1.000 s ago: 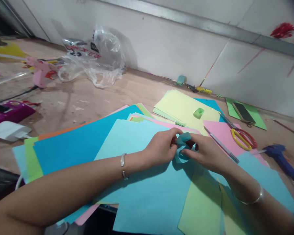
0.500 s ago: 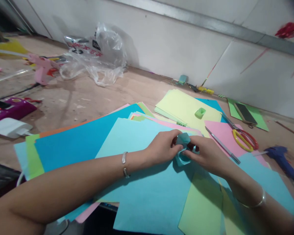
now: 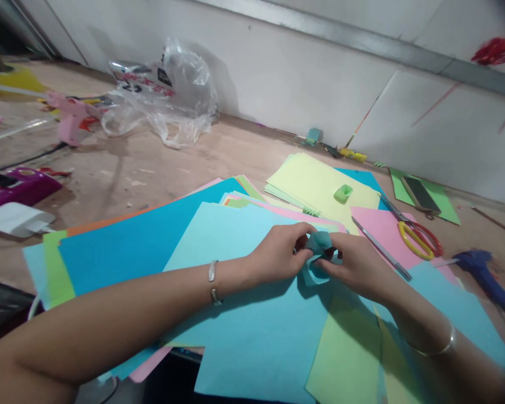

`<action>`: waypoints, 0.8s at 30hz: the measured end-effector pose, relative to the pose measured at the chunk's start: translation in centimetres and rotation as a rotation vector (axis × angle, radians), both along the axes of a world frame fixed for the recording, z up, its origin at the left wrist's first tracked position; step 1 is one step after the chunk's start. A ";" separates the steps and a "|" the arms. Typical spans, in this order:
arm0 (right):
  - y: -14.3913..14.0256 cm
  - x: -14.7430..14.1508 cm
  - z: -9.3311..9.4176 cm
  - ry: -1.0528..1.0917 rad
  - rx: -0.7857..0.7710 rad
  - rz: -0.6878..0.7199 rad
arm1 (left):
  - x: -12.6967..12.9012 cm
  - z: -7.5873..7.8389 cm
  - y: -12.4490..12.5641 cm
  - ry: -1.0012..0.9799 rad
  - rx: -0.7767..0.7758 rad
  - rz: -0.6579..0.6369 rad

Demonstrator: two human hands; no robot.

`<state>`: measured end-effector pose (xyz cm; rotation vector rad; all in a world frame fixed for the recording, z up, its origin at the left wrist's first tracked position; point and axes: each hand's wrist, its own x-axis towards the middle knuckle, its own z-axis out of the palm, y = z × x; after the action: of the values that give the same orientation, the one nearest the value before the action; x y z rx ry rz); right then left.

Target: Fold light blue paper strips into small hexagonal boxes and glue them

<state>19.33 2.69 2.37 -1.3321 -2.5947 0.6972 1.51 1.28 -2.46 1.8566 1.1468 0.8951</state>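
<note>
Nearest, overlapping sheets of colored paper (image 3: 252,336) in light blue, green and pink, spread across the table (image 3: 151,163). Just above them, left hand (image 3: 278,255) and right hand (image 3: 356,266) brought together, each grip pinching the same small curled strip of teal paper (image 3: 317,247) from its own side, fingertips pressed onto it. Strip held just over the light blue sheet, between the two hands, partly hidden by the fingers. Silver bracelet (image 3: 212,280) worn on the left wrist, another (image 3: 440,348) on the right.

Farther back, a stack of pale yellow paper (image 3: 311,182) with a small green paper roll (image 3: 342,193) resting on it. To the right of that, a craft knife (image 3: 381,249) and yellow-and-red scissors (image 3: 418,235) lying on a pink sheet, a blue glue gun (image 3: 482,275) beside them, and a phone (image 3: 421,194) on green paper.

Far left, a purple tool (image 3: 23,188), a pink glue gun (image 3: 69,115) and a crumpled clear plastic bag (image 3: 164,98) near the white wall (image 3: 286,73).
</note>
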 end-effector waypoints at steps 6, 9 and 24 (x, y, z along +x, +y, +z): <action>-0.1 0.0 -0.3 0.023 -0.009 -0.029 | 0.2 0.1 0.0 0.025 0.000 0.043; -0.1 0.1 -0.5 0.057 -0.008 -0.026 | 0.1 0.2 0.1 0.005 0.020 0.037; -0.5 0.1 -0.4 0.035 0.058 0.007 | -0.4 0.6 0.3 -0.017 0.061 -0.042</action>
<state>19.48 2.22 1.94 -1.2833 -2.5730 0.6350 1.11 1.55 -1.81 1.9109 1.0773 0.9298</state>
